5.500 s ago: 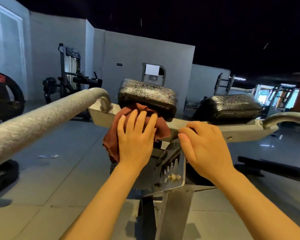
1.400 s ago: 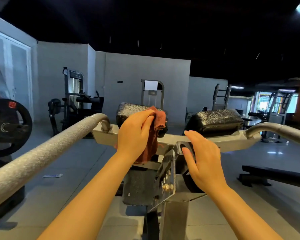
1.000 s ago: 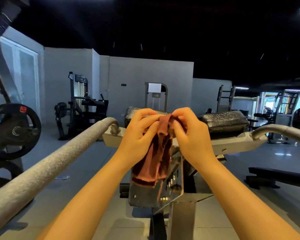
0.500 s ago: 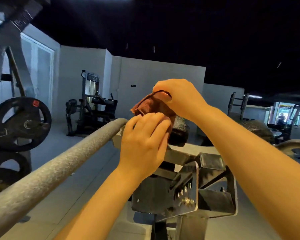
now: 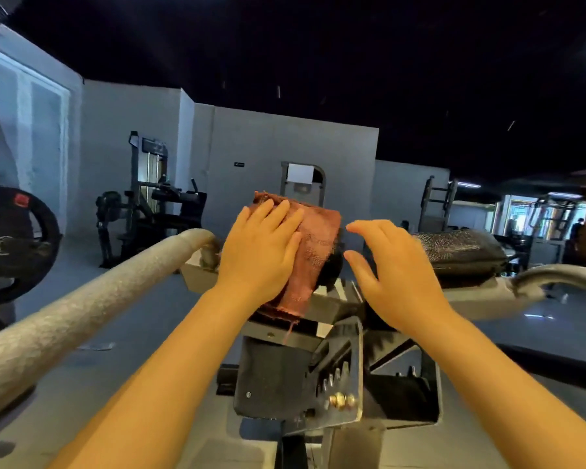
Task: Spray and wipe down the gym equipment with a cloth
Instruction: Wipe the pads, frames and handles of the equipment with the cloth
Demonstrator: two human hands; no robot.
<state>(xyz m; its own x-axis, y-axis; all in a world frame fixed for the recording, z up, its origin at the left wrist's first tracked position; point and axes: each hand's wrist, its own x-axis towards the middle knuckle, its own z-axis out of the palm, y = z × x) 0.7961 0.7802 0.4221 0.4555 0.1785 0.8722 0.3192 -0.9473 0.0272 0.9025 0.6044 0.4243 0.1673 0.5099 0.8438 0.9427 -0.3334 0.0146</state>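
A reddish-brown cloth (image 5: 318, 245) is draped over the left black pad (image 5: 330, 269) of the gym machine, covering nearly all of it. My left hand (image 5: 263, 248) lies flat on the cloth with straight fingers, pressing it onto the pad. My right hand (image 5: 393, 269) hovers just right of the cloth, fingers spread and loosely bent, holding nothing. The right black pad (image 5: 460, 253) sits bare on the cream crossbar (image 5: 481, 296). No spray bottle is in sight.
A thick grey handle bar (image 5: 92, 309) runs from the lower left up to the crossbar; another (image 5: 562, 274) curves off at the right. A metal adjustment bracket with bolts (image 5: 342, 384) stands below the hands. Weight plates (image 5: 14, 245) and other machines (image 5: 149, 211) stand behind.
Both hands held the cloth up a moment ago. It is now spread over the left pad; my right hand has let go and moved right, and my left hand lies flat on it.
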